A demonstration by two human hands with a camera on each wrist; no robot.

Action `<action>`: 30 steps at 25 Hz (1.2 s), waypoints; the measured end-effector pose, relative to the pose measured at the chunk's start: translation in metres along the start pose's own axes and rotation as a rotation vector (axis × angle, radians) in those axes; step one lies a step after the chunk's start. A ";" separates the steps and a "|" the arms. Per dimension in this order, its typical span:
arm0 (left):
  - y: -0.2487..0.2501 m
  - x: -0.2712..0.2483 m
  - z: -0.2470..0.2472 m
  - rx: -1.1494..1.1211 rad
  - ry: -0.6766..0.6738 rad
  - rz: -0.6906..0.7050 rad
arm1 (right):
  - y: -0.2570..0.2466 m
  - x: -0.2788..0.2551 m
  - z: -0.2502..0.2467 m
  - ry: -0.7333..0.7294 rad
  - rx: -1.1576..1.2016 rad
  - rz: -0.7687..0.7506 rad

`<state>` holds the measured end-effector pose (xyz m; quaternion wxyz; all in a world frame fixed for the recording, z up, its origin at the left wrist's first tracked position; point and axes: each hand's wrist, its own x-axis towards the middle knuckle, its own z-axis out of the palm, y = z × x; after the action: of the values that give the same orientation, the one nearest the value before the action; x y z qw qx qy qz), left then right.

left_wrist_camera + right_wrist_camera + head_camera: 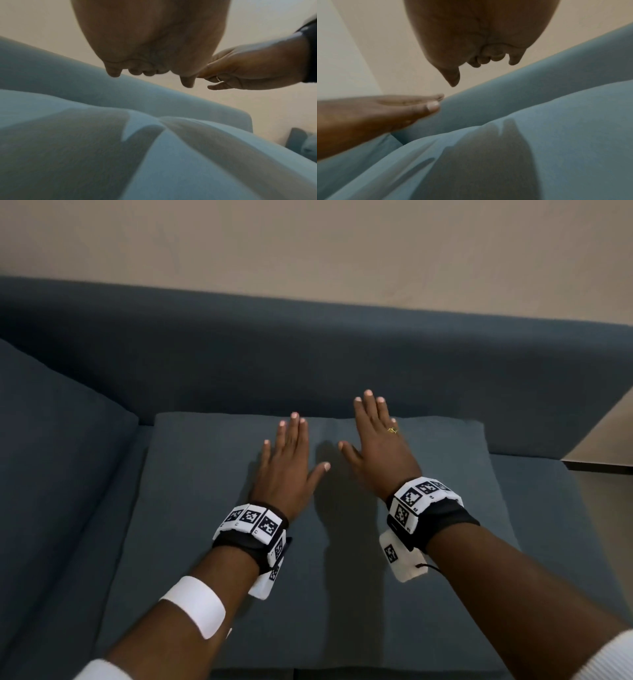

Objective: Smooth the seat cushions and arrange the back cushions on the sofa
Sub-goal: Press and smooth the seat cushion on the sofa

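Observation:
A dark blue back cushion (205, 508) lies flat on the sofa seat (565, 508), its far edge near the backrest (308, 354). Both hands hover side by side over its far half, palms down, fingers straight. My left hand (291, 453) is slightly nearer; my right hand (376, 440), wearing a gold ring, reaches further toward the backrest. Neither holds anything. In the left wrist view the left hand (154, 40) is clear of the cushion (154, 162), which shows a crease. The right wrist view shows the right hand (479, 33) above its shadow on the cushion (556, 135).
A second dark blue cushion (51, 422) sits at the left end of the sofa, beside the flat one. A beige wall (308, 244) rises behind the backrest. The sofa ends at the right, where light floor (609, 433) shows.

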<state>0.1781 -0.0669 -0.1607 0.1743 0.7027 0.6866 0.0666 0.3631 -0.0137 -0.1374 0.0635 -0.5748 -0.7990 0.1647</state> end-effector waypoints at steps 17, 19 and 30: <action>0.099 0.115 0.036 0.018 -0.280 0.238 | 0.132 0.039 -0.021 -0.212 -0.040 0.034; 0.105 0.118 0.040 0.235 -0.568 0.348 | 0.143 0.036 -0.022 -0.535 -0.176 0.053; 0.158 0.185 0.046 -0.060 -0.382 0.317 | 0.222 0.044 -0.047 -0.072 0.089 0.203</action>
<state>0.3512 0.1093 -0.1771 0.3091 0.7959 0.5202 -0.0203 0.5616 0.0998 -0.1715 0.0433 -0.6431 -0.7304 0.2259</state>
